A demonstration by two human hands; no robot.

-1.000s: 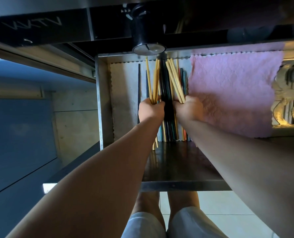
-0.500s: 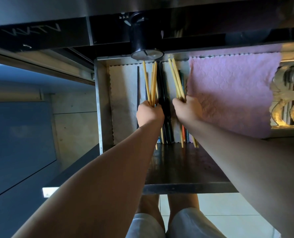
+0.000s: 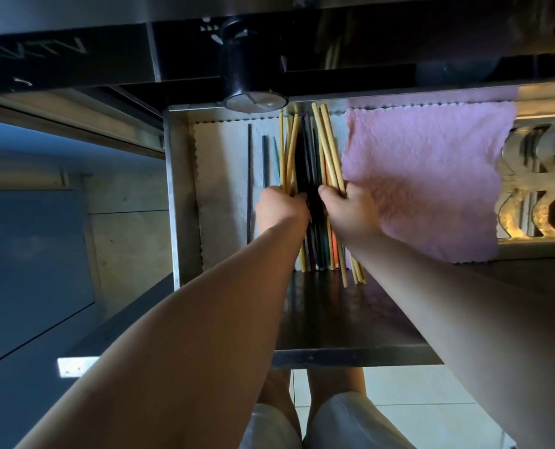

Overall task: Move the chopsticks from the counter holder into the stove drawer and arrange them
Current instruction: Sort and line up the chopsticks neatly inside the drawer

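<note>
You have roughly four pale wooden chopsticks (image 3: 331, 157) clamped in your right hand (image 3: 350, 212); your left hand (image 3: 281, 209) grips perhaps four more (image 3: 289, 150) over the steel drawer (image 3: 175, 189).

A bare strip of white liner (image 3: 224, 189) lies open at the drawer's left wall (image 3: 175, 189), while a pink cloth (image 3: 425, 176) covers the right side and a black knob (image 3: 253, 79) overhangs the back edge.

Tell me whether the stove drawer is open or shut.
Open. The drawer is pulled out below the stove's black knob, its inside in view: chopsticks and a pink cloth lie in it, both hands reaching in.
</note>
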